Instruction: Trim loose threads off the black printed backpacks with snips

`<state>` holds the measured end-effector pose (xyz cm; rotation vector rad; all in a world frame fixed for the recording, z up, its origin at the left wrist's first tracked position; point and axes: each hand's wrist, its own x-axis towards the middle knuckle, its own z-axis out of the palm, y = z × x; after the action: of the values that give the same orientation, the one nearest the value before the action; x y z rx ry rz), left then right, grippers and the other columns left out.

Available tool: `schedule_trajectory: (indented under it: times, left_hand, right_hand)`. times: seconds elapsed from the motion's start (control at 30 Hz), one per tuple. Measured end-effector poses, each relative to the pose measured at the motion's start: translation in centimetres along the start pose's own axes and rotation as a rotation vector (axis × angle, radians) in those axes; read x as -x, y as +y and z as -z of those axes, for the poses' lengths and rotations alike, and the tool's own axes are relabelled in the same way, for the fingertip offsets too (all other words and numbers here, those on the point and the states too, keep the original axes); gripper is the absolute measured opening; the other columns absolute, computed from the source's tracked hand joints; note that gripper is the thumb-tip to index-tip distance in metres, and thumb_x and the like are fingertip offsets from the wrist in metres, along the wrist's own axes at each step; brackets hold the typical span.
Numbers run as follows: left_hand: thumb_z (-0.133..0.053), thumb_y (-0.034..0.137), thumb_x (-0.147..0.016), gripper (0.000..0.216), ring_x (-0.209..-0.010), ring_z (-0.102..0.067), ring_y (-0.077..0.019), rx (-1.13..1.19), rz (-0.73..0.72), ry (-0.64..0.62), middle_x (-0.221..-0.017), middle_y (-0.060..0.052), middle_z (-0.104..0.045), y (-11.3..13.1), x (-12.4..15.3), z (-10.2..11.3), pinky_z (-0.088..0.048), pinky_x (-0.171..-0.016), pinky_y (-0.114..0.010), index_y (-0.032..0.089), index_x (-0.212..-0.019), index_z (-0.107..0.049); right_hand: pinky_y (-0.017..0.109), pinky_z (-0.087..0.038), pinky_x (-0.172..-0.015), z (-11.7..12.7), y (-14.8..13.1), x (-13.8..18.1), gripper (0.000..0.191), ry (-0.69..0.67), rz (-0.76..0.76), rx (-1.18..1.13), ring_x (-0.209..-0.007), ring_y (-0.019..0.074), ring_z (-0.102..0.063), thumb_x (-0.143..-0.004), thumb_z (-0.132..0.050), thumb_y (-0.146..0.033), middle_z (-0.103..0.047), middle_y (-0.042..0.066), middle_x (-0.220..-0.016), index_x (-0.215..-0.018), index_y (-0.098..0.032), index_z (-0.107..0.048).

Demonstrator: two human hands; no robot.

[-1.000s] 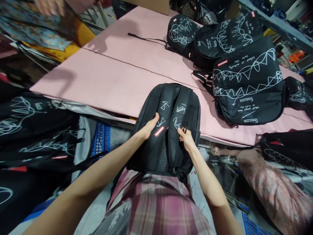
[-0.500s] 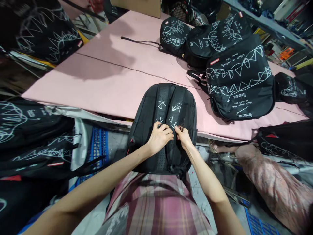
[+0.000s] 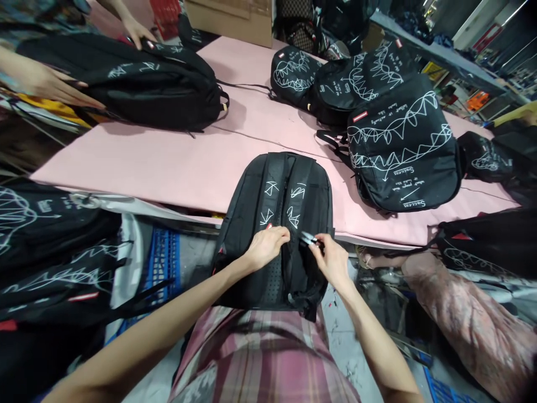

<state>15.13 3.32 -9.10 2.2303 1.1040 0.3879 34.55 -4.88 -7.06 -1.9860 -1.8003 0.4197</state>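
Observation:
A black backpack [image 3: 251, 190] lies back side up, half on the pink table's near edge and half on my lap, its two shoulder straps with white scribbles facing me. My left hand [image 3: 266, 246] is closed, pinching the left strap near its small red label. My right hand [image 3: 333, 260] is closed on a small black pair of snips [image 3: 308, 239], whose tips point left at the right strap, close to my left fingers.
The pink table [image 3: 168, 162] holds a heap of printed black backpacks [image 3: 403, 145] at right. Far left, a co-worker's hands [image 3: 46, 84] rest on another backpack [image 3: 155, 89]. More backpacks [image 3: 50, 246] pile at my left; a seated person's leg [image 3: 461, 319] is at right.
My left hand slid across from flat on the left strap into a pinch near the centre. The snips swung to point left. A co-worker laid a backpack on the table's far left.

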Motion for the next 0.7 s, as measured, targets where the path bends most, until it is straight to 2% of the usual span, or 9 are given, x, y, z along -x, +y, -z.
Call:
schedule_trajectory:
  times: [0.1, 0.2, 0.4, 0.5, 0.53, 0.57, 0.63, 0.67, 0.7]
  left_hand:
    - [-0.038, 0.023, -0.088, 0.021, -0.074, -0.057, -0.0162, 0.054, 0.001, 0.019, -0.081, -0.001, -0.062, 0.2, 0.1, 0.0, -0.04, -0.07, -0.027, 0.019, -0.08, -0.057]
    - [-0.038, 0.024, -0.088, 0.021, -0.076, -0.056, -0.0164, 0.082, -0.032, 0.04, -0.081, -0.001, -0.062, 0.1, 0.4, -0.1, -0.039, -0.073, -0.027, 0.02, -0.079, -0.057]
    - [-0.039, 0.024, -0.088, 0.021, -0.075, -0.055, -0.0158, 0.099, -0.05, 0.06, -0.08, -0.001, -0.061, 0.0, 0.1, -0.6, -0.04, -0.074, -0.028, 0.02, -0.079, -0.058]
    - [-0.041, 0.025, -0.086, 0.023, -0.076, -0.055, -0.0168, 0.206, -0.029, 0.061, -0.078, -0.002, -0.062, 0.7, 0.7, 1.1, -0.041, -0.075, -0.029, 0.019, -0.075, -0.06]
    - [-0.043, 0.027, -0.085, 0.024, -0.076, -0.056, -0.0172, 0.287, -0.057, -0.013, -0.076, -0.003, -0.063, 1.0, 1.2, 2.3, -0.042, -0.076, -0.029, 0.019, -0.071, -0.061]
    - [-0.044, 0.03, -0.085, 0.028, -0.076, -0.057, -0.0177, 0.392, -0.098, -0.152, -0.075, -0.003, -0.064, 1.1, 1.7, 3.7, -0.043, -0.076, -0.029, 0.02, -0.068, -0.062]
    - [-0.044, 0.039, -0.085, 0.035, -0.075, -0.061, -0.0191, 0.628, -0.163, -0.514, -0.074, -0.006, -0.068, 0.6, 3.0, 6.7, -0.046, -0.074, -0.029, 0.021, -0.066, -0.067]
    - [-0.043, 0.045, -0.085, 0.039, -0.074, -0.062, -0.0205, 0.718, -0.115, -0.594, -0.075, -0.008, -0.069, 0.1, 3.5, 8.0, -0.047, -0.071, -0.029, 0.021, -0.07, -0.07]
    - [-0.047, 0.05, -0.081, 0.039, -0.074, -0.063, -0.0216, 0.76, -0.012, -0.487, -0.075, -0.009, -0.07, -0.5, 3.8, 8.9, -0.048, -0.068, -0.029, 0.02, -0.072, -0.071]
  right_hand:
    - [0.029, -0.038, -0.071, -0.1, -0.5, 0.8, 0.021, -0.018, 0.191, 0.153, -0.08, 0.0185, -0.06, -0.09, -0.049, -0.033, -0.067, 0.006, -0.086, -0.101, -0.019, -0.06]
    - [0.03, -0.036, -0.068, -0.6, -0.8, 0.8, 0.02, 0.022, 0.274, 0.285, -0.078, 0.0186, -0.058, -0.092, -0.046, -0.03, -0.067, 0.006, -0.085, -0.099, -0.017, -0.061]
    - [0.031, -0.034, -0.066, -1.1, -0.8, 0.5, 0.021, 0.051, 0.329, 0.334, -0.073, 0.0191, -0.056, -0.093, -0.044, -0.027, -0.066, 0.006, -0.079, -0.093, -0.017, -0.063]
    - [0.03, -0.037, -0.069, -1.0, -0.4, 0.6, 0.021, 0.029, 0.238, 0.179, -0.077, 0.019, -0.059, -0.092, -0.045, -0.027, -0.067, 0.006, -0.083, -0.09, -0.018, -0.063]
    - [0.029, -0.038, -0.07, -0.8, -0.1, 0.6, 0.02, 0.029, 0.169, 0.09, -0.078, 0.0188, -0.059, -0.092, -0.046, -0.029, -0.067, 0.005, -0.084, -0.091, -0.019, -0.063]
    - [0.029, -0.039, -0.071, -0.7, 0.4, 0.6, 0.02, 0.036, 0.082, -0.016, -0.078, 0.0186, -0.06, -0.091, -0.047, -0.031, -0.068, 0.005, -0.086, -0.093, -0.019, -0.062]
    - [0.029, -0.042, -0.073, -0.3, 1.4, 0.6, 0.021, 0.066, -0.097, -0.247, -0.081, 0.0191, -0.062, -0.088, -0.05, -0.036, -0.068, 0.004, -0.089, -0.097, -0.02, -0.061]
    - [0.03, -0.043, -0.075, -0.1, 1.9, 0.5, 0.023, 0.084, -0.166, -0.355, -0.084, 0.0195, -0.062, -0.086, -0.051, -0.037, -0.068, 0.004, -0.091, -0.098, -0.02, -0.06]
    - [0.031, -0.044, -0.077, 0.0, 2.3, 0.4, 0.024, 0.099, -0.209, -0.452, -0.086, 0.0199, -0.062, -0.084, -0.053, -0.038, -0.067, 0.004, -0.092, -0.098, -0.019, -0.059]
